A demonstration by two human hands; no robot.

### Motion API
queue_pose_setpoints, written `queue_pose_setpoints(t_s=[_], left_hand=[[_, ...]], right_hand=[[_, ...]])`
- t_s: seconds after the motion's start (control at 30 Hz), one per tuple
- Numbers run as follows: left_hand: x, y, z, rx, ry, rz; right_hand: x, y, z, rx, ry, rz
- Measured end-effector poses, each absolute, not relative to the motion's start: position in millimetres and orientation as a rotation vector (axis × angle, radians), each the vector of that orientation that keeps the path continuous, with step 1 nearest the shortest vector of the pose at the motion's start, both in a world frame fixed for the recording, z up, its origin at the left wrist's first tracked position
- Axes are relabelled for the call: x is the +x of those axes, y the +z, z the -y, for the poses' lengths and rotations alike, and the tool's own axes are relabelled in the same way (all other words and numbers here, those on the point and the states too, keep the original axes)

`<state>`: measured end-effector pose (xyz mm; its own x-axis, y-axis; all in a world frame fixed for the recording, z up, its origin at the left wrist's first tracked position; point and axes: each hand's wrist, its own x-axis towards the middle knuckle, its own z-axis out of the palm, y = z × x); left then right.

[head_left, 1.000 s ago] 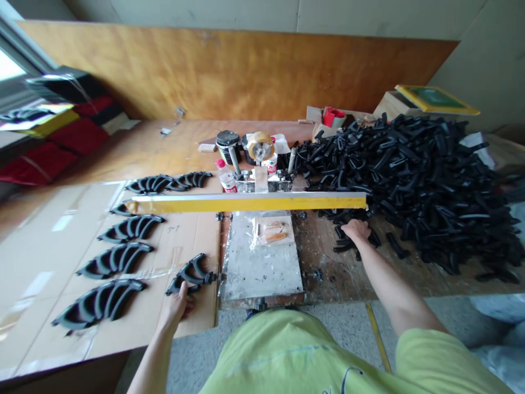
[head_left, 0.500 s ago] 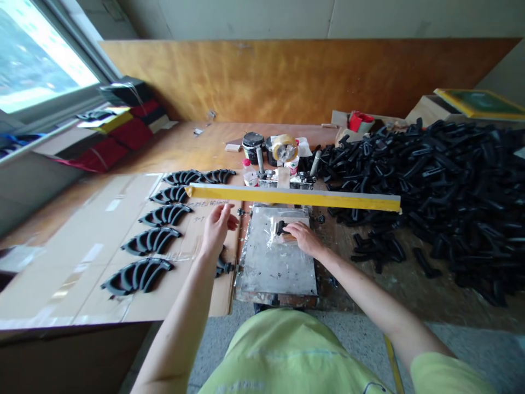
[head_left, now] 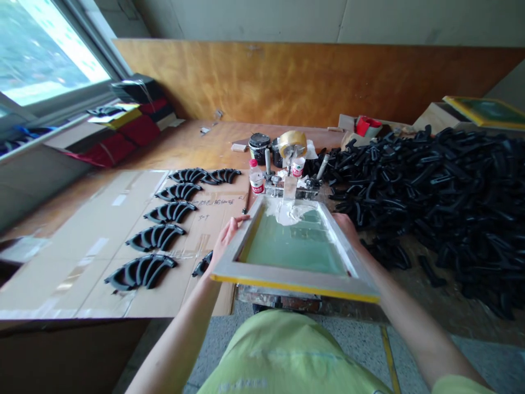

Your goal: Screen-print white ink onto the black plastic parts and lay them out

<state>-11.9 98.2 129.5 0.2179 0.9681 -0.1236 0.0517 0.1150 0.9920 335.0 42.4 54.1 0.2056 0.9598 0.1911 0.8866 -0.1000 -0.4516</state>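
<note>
Lowered since earlier, the grey-and-yellow rectangular screen frame extends toward the near edge of the wooden surface, left hand gripping one side, right hand apparently the other.

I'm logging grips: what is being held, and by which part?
The frame, by its two side edges: left hand on the left, right hand on the right.

Bright window, wooden backboard, grey wall
</note>
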Motion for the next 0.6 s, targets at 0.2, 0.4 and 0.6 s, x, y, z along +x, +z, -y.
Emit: queue_pose_setpoints(t_s=[0.2,0.4,0.6], left_hand=[[-25,57,-78,1.152,0.682,-1.182],[-21,20,-80,1.177,0.7,-1.233],[-21,24,-78,1.15,0.706,-1.224]], right_hand=[[310,92,-109,-1.75,-0.061,1.795],[249,80,-139,-1.91,0.141,2.154],[251,77,-80,-1.439,0.204,2.544]])
